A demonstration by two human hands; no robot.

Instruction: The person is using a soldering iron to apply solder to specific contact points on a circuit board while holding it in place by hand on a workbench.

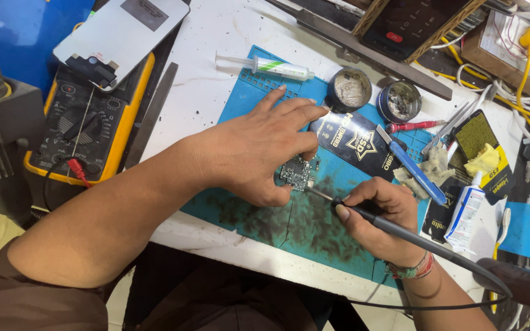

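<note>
One multimeter (84, 119) lay at far left. The left hand (259, 147) pinned one circuit board (295, 173) w/ thumb & fingers on the blue mat (246, 98). Right hand (378, 217) clamped around one soldering iron (363, 214). Two round tins (349, 89) behind held grey residue.

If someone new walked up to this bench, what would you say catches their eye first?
Most likely the two hands at the middle of the blue work mat: the left hand pins down a small circuit board while the right hand holds a soldering iron with its tip at the board's edge. After that, the yellow multimeter at the far left, with a phone screen panel lying across its top.
</note>
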